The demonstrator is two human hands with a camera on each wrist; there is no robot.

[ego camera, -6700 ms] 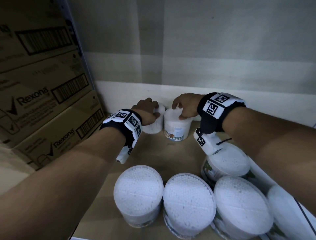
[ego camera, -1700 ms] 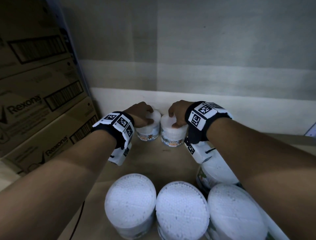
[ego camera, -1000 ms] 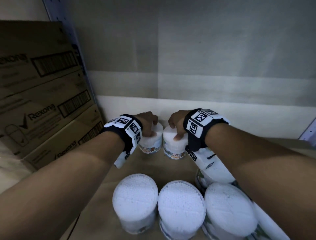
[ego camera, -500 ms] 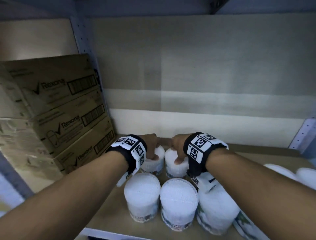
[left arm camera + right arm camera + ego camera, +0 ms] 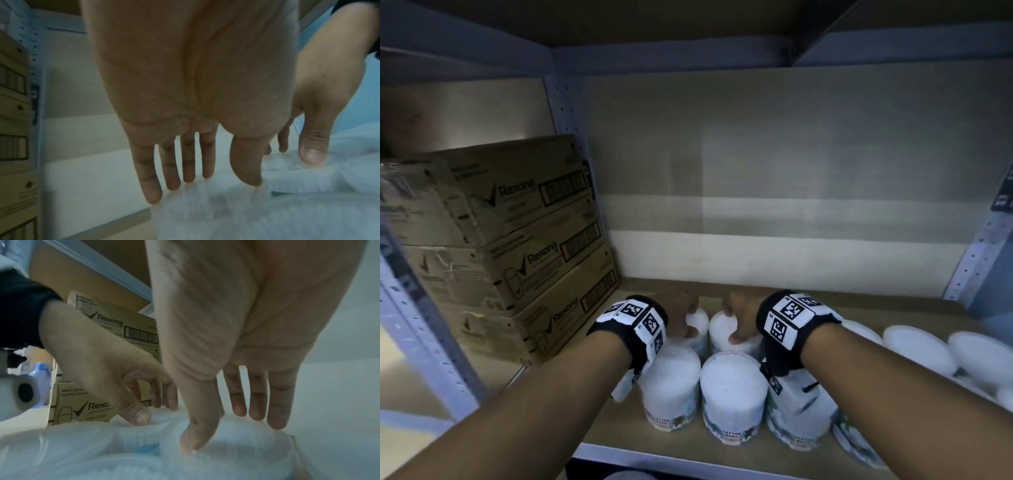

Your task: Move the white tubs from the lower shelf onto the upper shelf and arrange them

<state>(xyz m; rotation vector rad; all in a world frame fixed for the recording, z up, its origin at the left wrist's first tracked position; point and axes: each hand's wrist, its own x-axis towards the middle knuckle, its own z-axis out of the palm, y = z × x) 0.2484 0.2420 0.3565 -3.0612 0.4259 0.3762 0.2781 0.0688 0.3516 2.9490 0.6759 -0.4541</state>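
Observation:
Two white tubs stand side by side on the shelf board (image 5: 808, 299), behind a front row of three like tubs (image 5: 732, 387). My left hand (image 5: 683, 320) reaches down on the left back tub (image 5: 697, 323). In the left wrist view its fingers (image 5: 172, 178) are straight, and their tips and the thumb touch the lid (image 5: 205, 211). My right hand (image 5: 736, 318) lies on the right back tub (image 5: 720, 334). There the thumb tip presses the lid (image 5: 236, 451) and the straight fingers (image 5: 257, 412) reach its far edge.
Stacked brown Rexona cartons (image 5: 517, 246) fill the bay to the left, next to a perforated metal upright (image 5: 571, 144). More white tubs (image 5: 917, 346) stand on the right of the board. The back of the board by the wall (image 5: 825, 240) is bare. Another shelf closes the bay overhead.
My view has drawn back and risen, so the whole shelf bay now shows. Both hands stay on the two back tubs, which stand where they stood a second ago.

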